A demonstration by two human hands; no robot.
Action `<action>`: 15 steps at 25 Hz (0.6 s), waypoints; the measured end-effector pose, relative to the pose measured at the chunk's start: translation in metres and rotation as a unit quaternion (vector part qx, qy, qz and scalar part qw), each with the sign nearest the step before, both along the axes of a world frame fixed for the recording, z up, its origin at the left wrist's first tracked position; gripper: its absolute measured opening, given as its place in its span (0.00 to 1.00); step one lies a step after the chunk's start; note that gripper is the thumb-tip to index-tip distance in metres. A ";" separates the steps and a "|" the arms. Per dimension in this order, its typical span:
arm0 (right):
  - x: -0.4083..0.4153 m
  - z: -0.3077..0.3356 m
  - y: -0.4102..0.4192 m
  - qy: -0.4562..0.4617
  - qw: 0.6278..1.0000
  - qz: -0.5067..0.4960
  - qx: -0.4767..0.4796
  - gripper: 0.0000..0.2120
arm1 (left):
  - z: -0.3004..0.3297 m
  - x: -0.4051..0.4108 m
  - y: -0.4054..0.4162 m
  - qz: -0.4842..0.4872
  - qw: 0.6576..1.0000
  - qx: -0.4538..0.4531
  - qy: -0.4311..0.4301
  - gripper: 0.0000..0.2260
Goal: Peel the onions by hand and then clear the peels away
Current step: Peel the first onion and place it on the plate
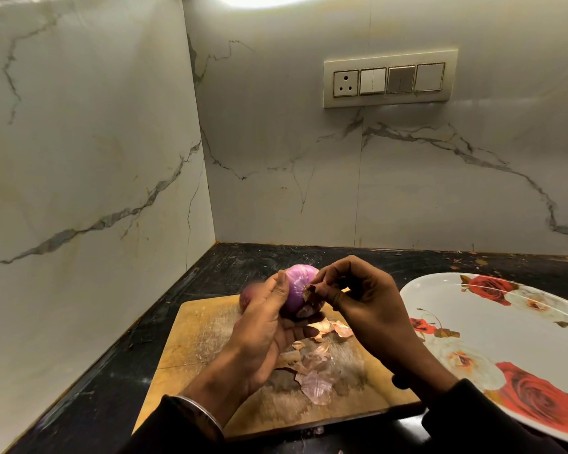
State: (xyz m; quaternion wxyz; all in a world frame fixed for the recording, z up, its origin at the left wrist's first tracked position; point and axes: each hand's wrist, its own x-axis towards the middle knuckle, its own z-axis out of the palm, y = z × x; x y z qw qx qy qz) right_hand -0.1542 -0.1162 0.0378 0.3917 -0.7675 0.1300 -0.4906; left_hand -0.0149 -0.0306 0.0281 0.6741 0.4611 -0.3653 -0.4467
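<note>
Peeling a purple onion over a wooden board

Nearest, pale papery onion peels scattered on worn wooden chopping board; above, left hand cupping glossy round purple onion, right hand fingertips pinched on its dry root tuft; second reddish onion behind; rose-patterned white plate rightward; cream switch panel beyond.

Home kitchen: black stone counter, marble-look wall tiles, switch panel, wooden chopping board, rose-patterned plate.
</note>
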 end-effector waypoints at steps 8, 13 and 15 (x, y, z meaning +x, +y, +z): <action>-0.002 -0.001 -0.002 -0.015 0.993 -0.002 0.116 0.09 | 0.002 -0.003 0.001 -0.001 1.000 0.003 0.022 0.22; -0.001 -0.013 -0.018 0.154 0.970 -0.173 0.069 0.09 | 0.004 -0.001 0.002 0.001 0.999 -0.001 0.045 0.24; 0.002 -0.016 -0.018 0.259 0.951 -0.169 0.030 0.09 | 0.005 -0.002 0.003 0.000 0.999 0.000 0.044 0.25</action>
